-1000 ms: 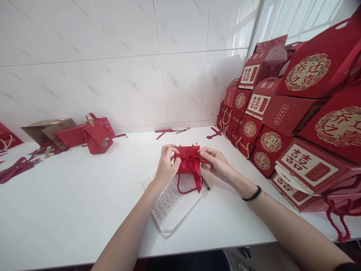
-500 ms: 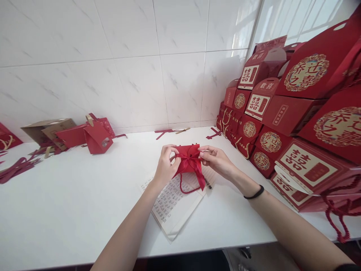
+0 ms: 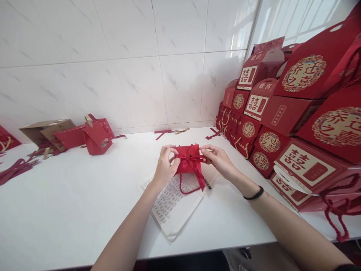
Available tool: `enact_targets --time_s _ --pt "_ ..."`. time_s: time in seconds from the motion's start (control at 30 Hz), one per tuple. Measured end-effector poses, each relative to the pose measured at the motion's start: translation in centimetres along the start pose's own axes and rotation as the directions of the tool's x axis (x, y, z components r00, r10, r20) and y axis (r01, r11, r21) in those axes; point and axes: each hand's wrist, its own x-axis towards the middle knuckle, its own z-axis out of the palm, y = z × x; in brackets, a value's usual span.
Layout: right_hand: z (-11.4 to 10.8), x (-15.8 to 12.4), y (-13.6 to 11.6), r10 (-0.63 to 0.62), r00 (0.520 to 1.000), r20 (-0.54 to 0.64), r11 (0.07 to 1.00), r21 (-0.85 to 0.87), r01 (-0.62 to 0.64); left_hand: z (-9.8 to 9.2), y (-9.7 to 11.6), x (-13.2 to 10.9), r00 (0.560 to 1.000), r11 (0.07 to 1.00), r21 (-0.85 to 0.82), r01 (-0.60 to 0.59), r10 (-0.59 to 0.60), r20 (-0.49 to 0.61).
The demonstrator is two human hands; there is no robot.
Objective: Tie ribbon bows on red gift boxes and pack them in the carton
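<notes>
A small red gift box (image 3: 194, 149) with a rope handle (image 3: 184, 190) sits in front of me, over an open handwritten notebook (image 3: 176, 210). A shiny red ribbon (image 3: 187, 161) is tied round it in a bow, and its tails hang over the near side. At the box's left edge, my left hand (image 3: 166, 163) is closed in a pinch on the bow's left loop. My right hand (image 3: 218, 160) pinches the ribbon on the right side, just off the box. Partly under the notebook's ribbon-covered area, a dark pen (image 3: 208, 184) shows only its end.
Stacked red gift boxes (image 3: 282, 109) with gold lettering fill the right side. A house-shaped red box (image 3: 97, 141), a brown box (image 3: 47, 130) and maroon ribbons (image 3: 19, 169) lie at the left. Ribbon scraps (image 3: 163, 132) lie by the tiled wall (image 3: 129, 86).
My right hand has shifted slightly right and down, and the ribbon on that side is drawn out further. My left hand stays at the box's left edge.
</notes>
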Motion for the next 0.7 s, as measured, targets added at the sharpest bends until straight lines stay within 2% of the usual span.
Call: enact_targets --time_s 0.1,0.17,0.2,0.27,0.33,0.37,0.4,0.43,0.5,0.63,0.7 --pt "0.1 -0.2 0.3 -0.083 0.991 -0.109 0.988 -0.140 0.068 0.1 0.0 0.0 1.000 1.000 -0.013 0.022 -0.022 0.004" --pt "0.3 -0.6 0.5 -0.291 0.941 -0.176 0.907 -0.362 0.213 0.2 0.0 0.0 0.999 0.999 -0.016 0.037 -0.038 -0.006" --pt "0.5 -1.0 0.7 -0.441 0.883 -0.162 0.811 -0.492 0.315 0.2 0.0 0.0 0.999 0.999 -0.017 0.042 -0.042 -0.013" --pt "1.1 -1.7 1.0 -0.706 0.708 0.006 0.519 -0.676 0.523 0.3 0.0 -0.1 0.999 0.999 -0.019 0.047 -0.047 -0.020" --pt "1.9 -2.3 1.3 -0.794 0.545 0.269 0.223 -0.705 0.673 0.4 0.0 -0.2 0.999 0.999 -0.019 0.049 -0.050 -0.018" --pt "2.4 -2.5 1.5 -0.784 0.490 0.381 0.113 -0.688 0.717 0.4 0.0 -0.2 0.999 0.999 -0.019 0.050 -0.050 -0.015" --pt "2.8 -2.7 1.7 -0.756 0.459 0.467 0.033 -0.674 0.738 0.4 0.1 -0.2 0.999 0.999 -0.018 0.048 -0.048 -0.012" --pt "3.2 -2.8 1.9 -0.727 0.447 0.520 -0.020 -0.668 0.744 0.4 0.1 -0.2 0.999 0.999 -0.015 0.044 -0.044 -0.012" --pt "3.6 -2.8 2.2 -0.703 0.444 0.556 -0.067 -0.673 0.737 0.3 0.1 -0.1 0.999 1.000 0.012 0.029 -0.029 -0.019" --pt "3.7 -2.7 2.5 -0.720 0.427 0.547 -0.065 -0.666 0.743 0.1 0.5 0.2 1.000 0.991 0.134 -0.006 0.009 -0.023" --pt "3.8 -2.7 2.6 -0.703 0.442 0.556 -0.053 -0.661 0.748 0.0 0.7 0.3 1.000 0.985 0.170 -0.014 0.017 -0.017"
